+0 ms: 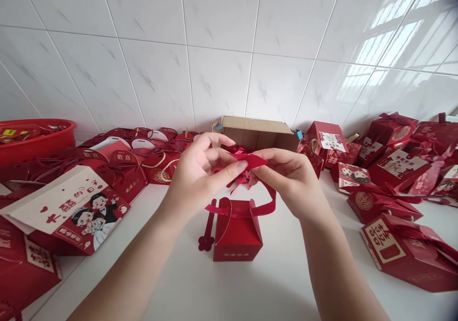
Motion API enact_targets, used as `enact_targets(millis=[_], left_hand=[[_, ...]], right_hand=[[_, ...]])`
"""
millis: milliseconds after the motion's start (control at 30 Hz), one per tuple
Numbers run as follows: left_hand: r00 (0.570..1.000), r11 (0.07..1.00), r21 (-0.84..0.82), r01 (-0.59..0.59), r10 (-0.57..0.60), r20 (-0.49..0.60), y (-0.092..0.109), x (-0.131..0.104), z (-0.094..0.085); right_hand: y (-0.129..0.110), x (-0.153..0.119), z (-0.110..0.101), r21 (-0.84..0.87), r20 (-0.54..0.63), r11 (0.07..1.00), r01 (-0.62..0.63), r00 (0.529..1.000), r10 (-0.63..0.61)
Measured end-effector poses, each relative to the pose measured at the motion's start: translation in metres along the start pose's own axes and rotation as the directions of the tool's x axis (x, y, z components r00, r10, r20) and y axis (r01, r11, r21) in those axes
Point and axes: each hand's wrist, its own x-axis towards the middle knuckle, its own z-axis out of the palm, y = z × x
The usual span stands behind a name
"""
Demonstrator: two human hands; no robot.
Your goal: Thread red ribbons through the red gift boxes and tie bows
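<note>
A small red gift box [238, 235] stands upright on the white table in front of me. A red ribbon [266, 210] runs through its top flaps and loops upward into my hands. My left hand [211, 166] pinches the ribbon between thumb and fingers. Close beside it, my right hand [282, 173] pinches the ribbon too, and a flat folded stretch lies between the two thumbs. Just left of the box lies a dark red strip with a flower-shaped end [206, 243].
Behind my hands an open cardboard carton [257, 125] rests against the tiled wall, with red ribbons in front. Many red boxes crowd the left, including one with a cartoon couple [93, 216]. More boxes [411, 249] line the right. A red basin [53, 139] sits far left.
</note>
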Motion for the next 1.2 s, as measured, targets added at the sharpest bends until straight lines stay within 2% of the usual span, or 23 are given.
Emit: enact_targets(millis=[133,233,333,433,533,633,733,800,900,1000,1100,1200], left_hand=[[1.000,0.999,0.041,-0.013,0.011,0.029,-0.003,0.001,-0.001],[0.999,0.999,0.040,-0.005,0.003,0.034,-0.003,0.002,-0.002],[0.991,0.998,0.012,0.065,-0.066,0.115,-0.002,0.004,-0.005],[0.974,0.984,-0.042,0.172,-0.163,0.156,-0.002,0.006,-0.009],[0.966,0.966,-0.098,0.239,-0.226,0.126,-0.002,0.008,-0.013],[0.955,0.947,-0.146,0.287,-0.271,0.119,-0.002,0.009,-0.015],[0.948,0.938,-0.152,0.311,-0.295,0.124,-0.003,0.010,-0.014],[0.951,0.947,-0.121,0.298,-0.283,0.128,-0.004,0.009,-0.013],[0.981,0.984,0.033,0.174,-0.176,0.084,-0.007,0.007,-0.010],[0.998,0.943,0.326,-0.063,0.060,0.018,-0.009,0.003,-0.005],[0.951,0.774,0.571,-0.274,0.307,0.039,-0.010,0.000,-0.004],[0.854,0.545,0.735,-0.403,0.513,0.088,-0.012,-0.004,-0.015]], right_hand=[[-0.001,-0.001,-0.002,-0.031,0.115,1.000,0.000,0.993,0.003],[0.002,0.001,-0.003,-0.044,0.132,0.999,0.024,0.991,-0.018],[0.005,0.003,-0.007,-0.044,0.111,0.997,0.065,0.992,-0.060],[0.006,0.004,-0.013,-0.162,0.114,0.979,0.121,0.988,-0.104],[0.004,0.003,-0.019,-0.356,0.183,0.904,0.237,0.966,-0.181],[0.004,0.003,-0.022,-0.519,0.261,0.774,0.364,0.929,-0.262],[0.007,0.003,-0.021,-0.627,0.284,0.653,0.425,0.905,-0.317],[0.009,0.004,-0.020,-0.649,0.282,0.626,0.433,0.900,-0.331],[0.011,0.004,-0.019,-0.626,0.251,0.664,0.408,0.912,-0.324],[0.013,0.003,-0.018,-0.606,0.193,0.712,0.354,0.934,-0.300],[0.013,-0.001,-0.020,-0.569,0.099,0.773,0.281,0.956,-0.275],[0.014,-0.016,-0.026,-0.506,-0.111,0.850,0.147,0.966,-0.234]])
